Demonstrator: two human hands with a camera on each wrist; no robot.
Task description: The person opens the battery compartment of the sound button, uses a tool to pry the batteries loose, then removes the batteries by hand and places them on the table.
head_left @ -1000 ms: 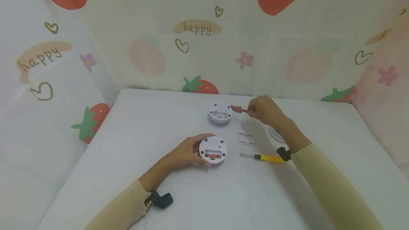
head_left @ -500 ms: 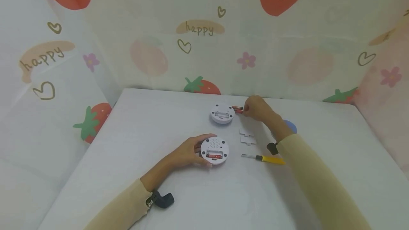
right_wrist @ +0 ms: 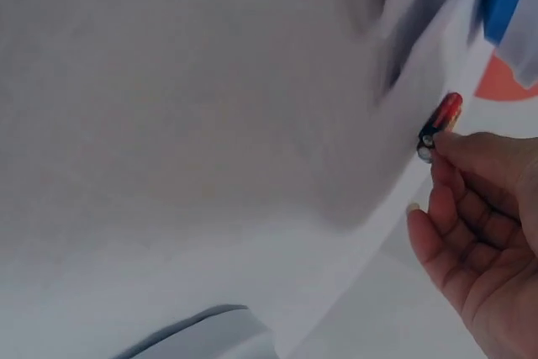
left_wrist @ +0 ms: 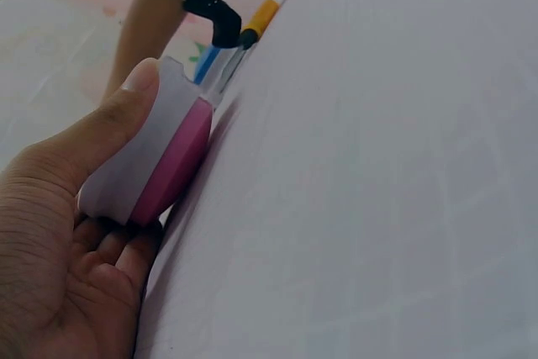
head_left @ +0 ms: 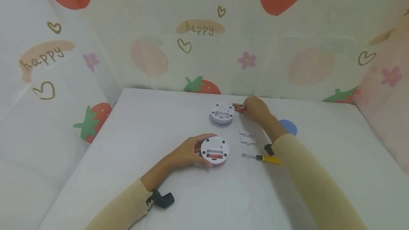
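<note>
In the head view, my left hand [head_left: 186, 152] grips a round white device [head_left: 214, 142] by its left side, thumb in front and fingers behind. Its speaker holes and battery bay face up, and a red battery [head_left: 214, 156] lies in the bay. The left wrist view shows the device's pink lower part [left_wrist: 178, 161] close over the table. Farther back, my right hand [head_left: 257, 110] pinches the end of a battery [right_wrist: 443, 119] between thumb and finger. Another battery [head_left: 238, 104] lies beside it. Just left stands a second white device [head_left: 222, 108], its bay uncovered.
Two small white covers [head_left: 248, 140] lie in the middle of the white table [head_left: 143, 116]. In front of them is a screwdriver [head_left: 271, 159] with a yellow handle, partly behind the right sleeve. A blue round thing [head_left: 288, 127] shows beyond the right forearm.
My right hand has moved left toward the second device, and the batteries' position beside it has shifted slightly. The blue round thing has come into sight. My left hand keeps its grip.
</note>
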